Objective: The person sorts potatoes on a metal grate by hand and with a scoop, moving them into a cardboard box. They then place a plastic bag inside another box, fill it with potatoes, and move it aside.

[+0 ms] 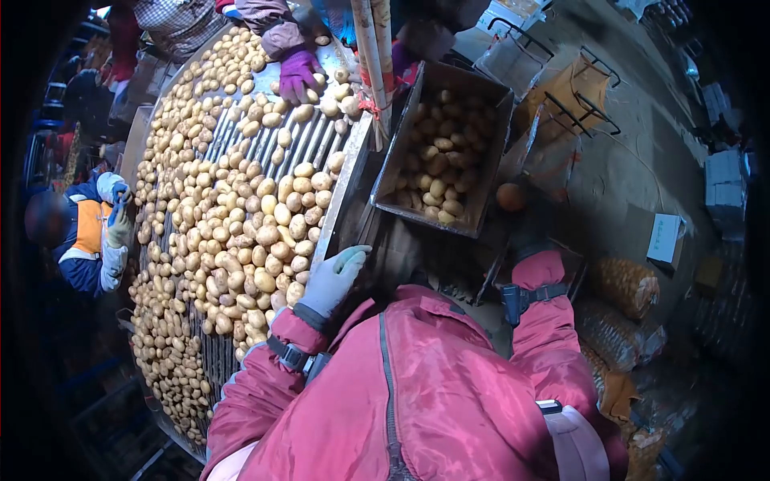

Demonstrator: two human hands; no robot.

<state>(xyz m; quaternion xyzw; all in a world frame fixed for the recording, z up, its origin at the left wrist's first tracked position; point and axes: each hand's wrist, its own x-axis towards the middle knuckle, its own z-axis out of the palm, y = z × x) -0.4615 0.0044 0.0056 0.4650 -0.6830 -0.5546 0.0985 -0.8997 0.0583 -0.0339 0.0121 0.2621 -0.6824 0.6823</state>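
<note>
Potatoes [241, 232] are best handled gently; the left hand's [333, 280] fingers are held close together, the right hand's [531, 232] cannot be told.

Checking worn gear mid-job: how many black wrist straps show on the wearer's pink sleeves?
2: left strap around the left sleeve; right strap around the right sleeve. No others show; neither is hidden.

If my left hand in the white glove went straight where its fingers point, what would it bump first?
Probably the box of potatoes: your left hand points toward its near side. Depth is unclear, though, so it might pass above or below it.
</note>
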